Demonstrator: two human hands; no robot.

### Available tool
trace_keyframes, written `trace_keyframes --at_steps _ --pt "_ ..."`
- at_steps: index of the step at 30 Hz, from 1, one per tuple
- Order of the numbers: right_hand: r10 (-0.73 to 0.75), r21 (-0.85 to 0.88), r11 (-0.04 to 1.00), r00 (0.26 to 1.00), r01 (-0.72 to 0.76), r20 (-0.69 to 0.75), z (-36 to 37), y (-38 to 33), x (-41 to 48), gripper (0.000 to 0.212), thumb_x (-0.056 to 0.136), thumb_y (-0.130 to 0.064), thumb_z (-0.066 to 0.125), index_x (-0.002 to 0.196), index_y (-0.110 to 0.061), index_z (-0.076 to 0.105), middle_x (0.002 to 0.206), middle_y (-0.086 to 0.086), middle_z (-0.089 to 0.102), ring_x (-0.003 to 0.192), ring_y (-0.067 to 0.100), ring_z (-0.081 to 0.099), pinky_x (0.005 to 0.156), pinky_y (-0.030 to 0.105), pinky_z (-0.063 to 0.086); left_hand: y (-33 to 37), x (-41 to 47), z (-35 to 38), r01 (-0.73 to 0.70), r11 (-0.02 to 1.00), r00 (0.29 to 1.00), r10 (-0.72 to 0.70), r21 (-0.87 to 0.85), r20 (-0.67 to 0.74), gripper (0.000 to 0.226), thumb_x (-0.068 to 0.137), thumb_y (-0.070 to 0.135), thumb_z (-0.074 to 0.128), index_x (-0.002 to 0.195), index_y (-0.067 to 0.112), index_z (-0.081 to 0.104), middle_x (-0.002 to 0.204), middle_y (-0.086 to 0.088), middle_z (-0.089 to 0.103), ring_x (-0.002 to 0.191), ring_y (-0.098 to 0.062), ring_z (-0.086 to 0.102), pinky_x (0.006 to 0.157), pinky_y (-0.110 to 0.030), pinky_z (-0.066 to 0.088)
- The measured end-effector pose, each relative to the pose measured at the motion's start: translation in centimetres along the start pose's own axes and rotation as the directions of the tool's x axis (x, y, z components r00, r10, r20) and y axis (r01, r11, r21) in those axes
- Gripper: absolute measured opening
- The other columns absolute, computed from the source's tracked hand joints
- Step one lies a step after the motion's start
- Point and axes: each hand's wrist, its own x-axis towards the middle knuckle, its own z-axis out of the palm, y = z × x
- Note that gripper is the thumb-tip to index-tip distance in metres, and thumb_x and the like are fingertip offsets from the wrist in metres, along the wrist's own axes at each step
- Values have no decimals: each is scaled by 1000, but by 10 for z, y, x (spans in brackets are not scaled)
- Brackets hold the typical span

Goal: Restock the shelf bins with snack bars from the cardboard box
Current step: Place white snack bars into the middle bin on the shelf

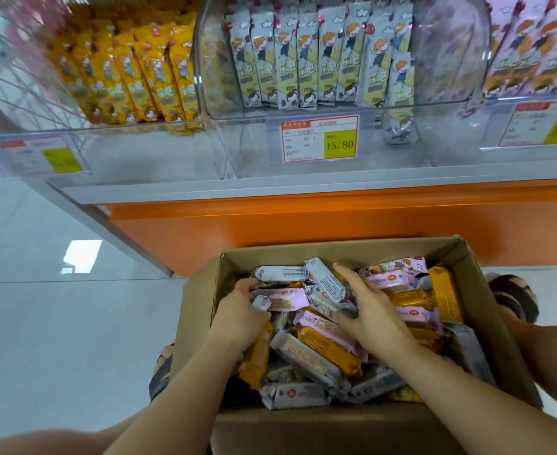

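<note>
- right hand (369, 313) nearest the grey bar (324, 280): bar sits between spread thumb and straight fingers, long axis slanting away-left
- left hand (237, 318) fingers curled down among snack bars (316, 354); hold unclear

The brown corrugated cardboard box (336, 254) is matt and slightly rough, with fibrous cut edges. Inside it, the grey, pink and orange snack bars (306, 356) have crinkled plastic-film wrappers with a soft sheen. Above the box, the clear rigid plastic shelf bins (247, 149) are glossy. Behind the box runs a smooth orange panel (303, 221). Left of the box, glossy pale floor tiles (41, 290) mirror light.
</note>
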Motion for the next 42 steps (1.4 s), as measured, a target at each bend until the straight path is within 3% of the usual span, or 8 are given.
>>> trace_keyframes --at_steps 6,14,18,23,27,30,35,42 --pt "-21 -51 998 999 23 49 0 -6 -3 59 95 -14 54 143 -41 31 137 -2 39 105 16 55 89 30 48 2 0 -1 -84 973 995 73 214 61 52 87 -1 52 135 21 50 131 -8 55 113 -24 56 83 -25 43" --pt "4 46 999 998 -1 -63 -8 -7 -1 40 94 -14 55 128 -34 52 132 -3 47 111 20 55 94 31 46 18 6 3 -170 975 979 151 -146 -135 55 83 17 73 133 17 48 128 0 50 106 -10 51 91 -21 42" --pt "46 87 996 979 -30 -198 -11 -7 -9 40 93 -16 57 128 -34 51 132 -3 49 76 5 46 71 16 42 22 10 24 -159 952 983 127 -263 -134 50 82 23 74 125 18 50 124 3 52 110 -9 49 91 -21 38" --pt "142 129 984 976 -121 -166 -15 -4 -21 52 89 -16 64 134 -33 45 135 -3 40 115 5 44 92 15 40 22 18 31 -155 952 982 119 -264 -148 32 85 26 70 115 19 60 125 2 54 115 -10 48 94 -25 37" --pt "180 94 979 984 -178 -12 -11 -8 -19 71 84 -14 69 140 -40 34 142 -6 31 118 3 39 95 14 36 17 22 25 -76 959 993 49 -275 -104 19 82 30 74 95 29 60 139 -5 31 130 -23 37 106 -36 38" --pt "190 124 975 981 -184 -36 -10 -11 -17 66 85 -15 69 138 -38 37 139 -4 35 110 2 41 92 14 37 20 19 28 66 980 996 -76 -186 -49 40 81 39 72 115 24 57 147 -9 12 134 -31 21 105 -38 36" --pt "182 151 973 983 -176 -32 -9 -8 -16 63 85 -15 69 136 -37 40 137 -4 39 106 0 41 93 14 38 12 23 28 -10 938 999 -5 -347 -40 40 86 27 70 123 14 60 103 7 63 80 -4 57 66 -21 44" --pt "231 259 944 970 -204 -77 -4 0 -8 54 85 -12 69 128 -34 46 140 -2 43 131 11 36 95 11 30 4 33 14 120 782 982 -4 -612 187 22 92 21 59 109 33 67 114 5 66 102 -14 65 98 -39 48"
